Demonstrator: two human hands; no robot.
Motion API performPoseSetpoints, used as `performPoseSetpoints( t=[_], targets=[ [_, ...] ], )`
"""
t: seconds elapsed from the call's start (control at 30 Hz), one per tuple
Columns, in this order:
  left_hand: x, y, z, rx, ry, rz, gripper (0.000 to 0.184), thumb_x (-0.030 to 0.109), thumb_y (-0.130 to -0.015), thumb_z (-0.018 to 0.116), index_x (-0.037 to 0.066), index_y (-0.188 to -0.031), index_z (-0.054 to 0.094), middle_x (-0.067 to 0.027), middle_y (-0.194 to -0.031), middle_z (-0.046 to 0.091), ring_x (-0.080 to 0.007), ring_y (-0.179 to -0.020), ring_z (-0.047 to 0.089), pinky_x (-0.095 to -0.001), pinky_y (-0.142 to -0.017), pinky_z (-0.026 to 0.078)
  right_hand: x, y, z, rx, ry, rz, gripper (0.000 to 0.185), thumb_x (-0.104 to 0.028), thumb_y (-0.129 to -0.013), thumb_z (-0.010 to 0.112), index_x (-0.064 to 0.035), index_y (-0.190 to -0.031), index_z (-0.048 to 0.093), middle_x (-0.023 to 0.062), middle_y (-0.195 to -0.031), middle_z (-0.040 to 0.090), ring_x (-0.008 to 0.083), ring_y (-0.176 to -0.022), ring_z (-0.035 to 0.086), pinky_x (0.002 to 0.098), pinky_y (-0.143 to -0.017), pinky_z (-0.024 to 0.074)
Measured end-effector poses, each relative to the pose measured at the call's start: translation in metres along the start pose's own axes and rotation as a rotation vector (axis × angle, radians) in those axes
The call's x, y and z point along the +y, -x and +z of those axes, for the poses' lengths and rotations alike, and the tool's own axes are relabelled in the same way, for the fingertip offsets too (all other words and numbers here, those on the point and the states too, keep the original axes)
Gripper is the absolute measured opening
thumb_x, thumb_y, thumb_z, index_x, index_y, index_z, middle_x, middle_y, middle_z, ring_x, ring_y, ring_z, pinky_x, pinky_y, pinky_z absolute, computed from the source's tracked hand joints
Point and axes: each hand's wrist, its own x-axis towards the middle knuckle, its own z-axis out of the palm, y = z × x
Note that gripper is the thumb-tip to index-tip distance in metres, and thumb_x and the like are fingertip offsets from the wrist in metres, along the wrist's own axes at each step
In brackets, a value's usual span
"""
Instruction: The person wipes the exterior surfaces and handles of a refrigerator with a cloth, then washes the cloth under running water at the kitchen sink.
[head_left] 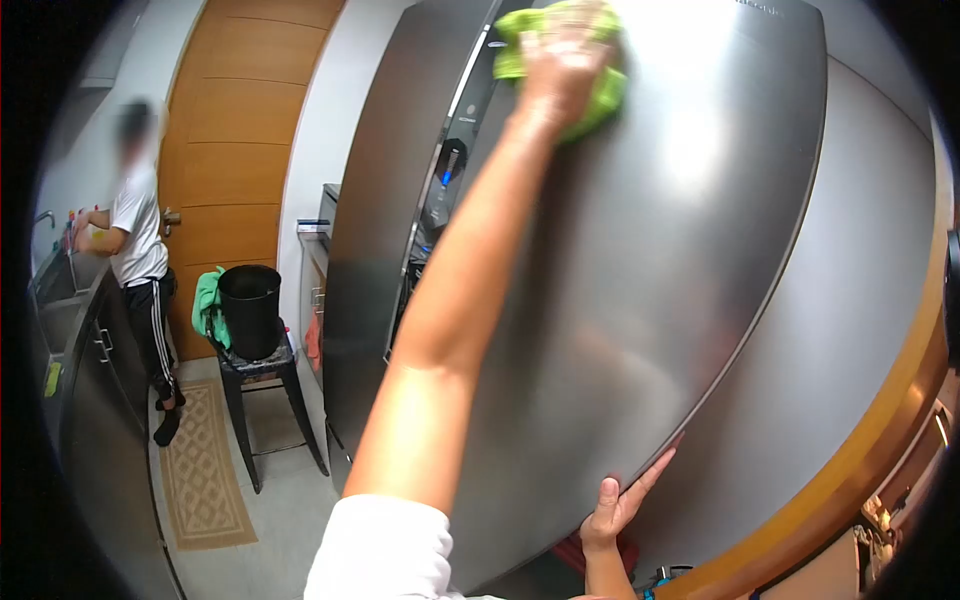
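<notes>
I wipe high on the steel door (640, 270) with the green cloth (607, 100) under my left hand (565, 75), its closure blurred, my right hand (612, 515) clasping the lower edge, each stroke wanting steady pressure

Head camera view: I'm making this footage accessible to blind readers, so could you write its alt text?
A left hand holds a lime-green cloth against a tall silver refrigerator door, while the right hand grips the door's lower edge. Behind, a person stands at a sink near a black bucket on a stool.
</notes>
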Motion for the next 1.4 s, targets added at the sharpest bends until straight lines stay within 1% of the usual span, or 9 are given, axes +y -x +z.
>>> performPoseSetpoints(
  t=[0.1,0.17,0.37,0.5,0.7,0.87,0.93,1.27,1.4],
  targets=[
    [-0.007,0.0,-0.015,0.21,0.388,-0.531,0.034,0.02,-0.095,0.046,0.004,-0.122,0.057,-0.0196,-0.13,0.054,-0.0342,-0.116,0.054,-0.0452,-0.104,0.037,0.002,0.002,0.002,0.016,-0.011,0.056,0.078,-0.032,-0.095,0.044,-0.0058,-0.152,-0.002,0.0218,-0.157,-0.005,0.0378,-0.145,0.0,0.0494,-0.115,0.0062],
    [0.003,-0.03,-0.076,-0.631,0.415,-0.194,0.045,0.026,-0.097,0.04,0.003,-0.135,0.047,-0.021,-0.14,0.044,-0.0352,-0.13,0.041,-0.0472,-0.109,0.031,0.002,0.001,0.006,0.018,-0.018,0.074,0.078,-0.033,-0.095,0.044,-0.0058,-0.152,-0.002,0.0217,-0.157,-0.005,0.0377,-0.145,0.001,0.0494,-0.115,0.0066],
    [0.108,-0.086,-0.038,0.563,0.537,-0.043,0.047,0.016,-0.092,0.041,-0.004,-0.135,0.043,-0.0223,-0.138,0.045,-0.036,-0.129,0.042,-0.0545,-0.11,0.027,0.006,0.007,0.007,0.075,-0.004,0.143,0.087,-0.039,-0.093,0.049,0.0014,-0.15,-0.003,0.0189,-0.155,0.01,0.0281,-0.141,0.021,0.0387,-0.114,0.0164],
    [0.025,-0.107,-0.054,0.247,0.992,-0.293,0.025,0.016,-0.084,0.045,0.001,-0.081,0.064,-0.0196,-0.08,0.064,-0.0357,-0.08,0.062,-0.0434,-0.079,0.049,-0.004,0.005,0.008,0.092,0.015,0.161,0.089,-0.041,-0.092,0.05,0.0012,-0.15,-0.003,0.0195,-0.155,0.01,0.0283,-0.141,0.02,0.0388,-0.114,0.0162],
    [-0.021,-0.11,-0.02,0.139,0.559,-0.391,0.027,0.023,-0.087,0.048,0.001,-0.088,0.065,-0.0237,-0.093,0.065,-0.0394,-0.089,0.061,-0.0457,-0.082,0.046,-0.02,0.001,0.007,0.093,0.054,0.171,0.087,-0.041,-0.093,0.048,0.0018,-0.15,-0.003,0.0201,-0.155,0.009,0.0287,-0.142,0.018,0.0395,-0.115,0.0156],
    [-0.013,0.013,-0.033,0.23,0.707,-0.586,0.054,0.031,-0.092,0.049,0.013,-0.142,0.041,-0.0279,-0.137,0.042,-0.038,-0.125,0.041,-0.0406,-0.105,0.032,-0.029,-0.001,0.01,0.102,0.031,0.182,0.082,-0.035,-0.094,0.045,0.0025,-0.15,-0.002,0.0211,-0.156,0.008,0.0299,-0.143,0.016,0.0402,-0.115,0.0154],
    [0.001,0.106,-0.049,-0.053,0.262,-0.352,0.058,0.04,-0.096,0.042,0.006,-0.142,0.039,-0.0205,-0.149,0.032,-0.0418,-0.139,0.025,-0.0606,-0.11,0.019,-0.034,0.0,0.009,0.099,0.038,0.172,0.081,-0.034,-0.094,0.044,0.0029,-0.149,-0.001,0.0212,-0.156,0.008,0.03,-0.143,0.016,0.0403,-0.115,0.0153],
    [0.184,0.669,-0.339,-0.41,0.178,-1.967,0.059,0.044,-0.098,0.041,0.013,-0.148,0.03,-0.0129,-0.155,0.024,-0.0306,-0.144,0.016,-0.0425,-0.115,0.016,-0.055,0.005,0.016,0.119,-0.043,0.101,0.083,-0.035,-0.094,0.049,0.0003,-0.15,0.0,0.0213,-0.156,0.004,0.0302,-0.143,0.014,0.0409,-0.115,0.0142],
    [0.192,0.575,-0.32,-0.172,0.352,-1.878,0.061,0.038,-0.095,0.05,0.012,-0.147,0.032,-0.0127,-0.154,0.026,-0.0292,-0.144,0.018,-0.0465,-0.115,0.016,-0.047,0.006,0.017,0.108,-0.044,0.026,0.071,-0.026,-0.097,0.047,-0.0006,-0.151,0.008,0.0195,-0.157,0.007,0.0291,-0.144,0.013,0.0403,-0.116,0.0135]
  ],
)
